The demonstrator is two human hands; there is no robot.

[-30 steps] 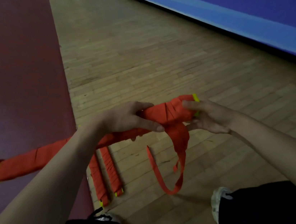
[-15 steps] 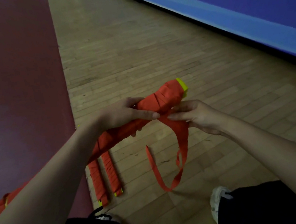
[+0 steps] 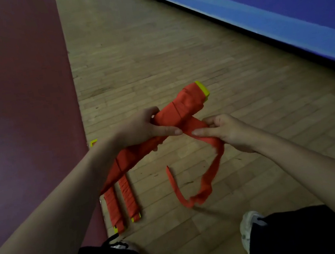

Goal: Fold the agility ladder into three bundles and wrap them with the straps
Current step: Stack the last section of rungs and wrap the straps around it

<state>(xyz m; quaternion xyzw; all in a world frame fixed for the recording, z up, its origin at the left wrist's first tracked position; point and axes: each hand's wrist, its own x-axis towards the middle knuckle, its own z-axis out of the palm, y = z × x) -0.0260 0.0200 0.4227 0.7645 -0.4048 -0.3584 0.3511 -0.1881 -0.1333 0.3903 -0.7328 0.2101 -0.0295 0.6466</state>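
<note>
A person's left hand (image 3: pixel 141 128) grips a folded orange ladder bundle (image 3: pixel 183 107) at the centre of the view, fingers curled round it and thumb laid along its near side. The bundle's yellow-capped end tilts up toward one o'clock, and its lower end is hidden behind the left forearm. The right hand (image 3: pixel 229 133), just toward three o'clock, pinches an orange strap (image 3: pixel 207 177) where it leaves the bundle, with the thumb and curled fingers closed on the webbing. The strap's loose length sags in a loop toward five o'clock, its free end turned upward. At seven o'clock a second bundle (image 3: pixel 114 210) and a third bundle (image 3: pixel 130 197) lie side by side on the wooden floor (image 3: pixel 152 54), beside a maroon floor section (image 3: pixel 19 93) at nine o'clock. A blue banner (image 3: pixel 274 6) runs across two o'clock.
</note>
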